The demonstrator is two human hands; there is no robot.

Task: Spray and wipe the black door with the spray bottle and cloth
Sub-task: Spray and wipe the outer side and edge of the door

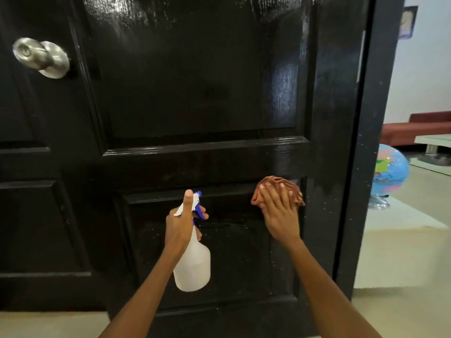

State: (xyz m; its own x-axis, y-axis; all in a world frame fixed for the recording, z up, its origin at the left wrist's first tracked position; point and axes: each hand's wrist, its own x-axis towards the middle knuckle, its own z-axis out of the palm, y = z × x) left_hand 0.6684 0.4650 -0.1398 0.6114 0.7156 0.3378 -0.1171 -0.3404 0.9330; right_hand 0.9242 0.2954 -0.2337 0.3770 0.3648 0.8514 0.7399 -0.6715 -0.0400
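The glossy black door (202, 93) fills most of the view, with raised panels and fine droplets on its lower right part. My left hand (181, 222) grips the neck of a white spray bottle (194, 264) with a blue trigger, thumb on top of the nozzle, which faces the lower panel. My right hand (280, 213) presses a crumpled brown cloth (278, 182) flat against the top right corner of the lower panel, fingers spread over it.
A silver round door knob (40, 57) sits at the upper left. Past the door's right edge lie a beige floor, a globe (390, 172) on a stand, a red sofa (419, 128) and a low white table (436, 142).
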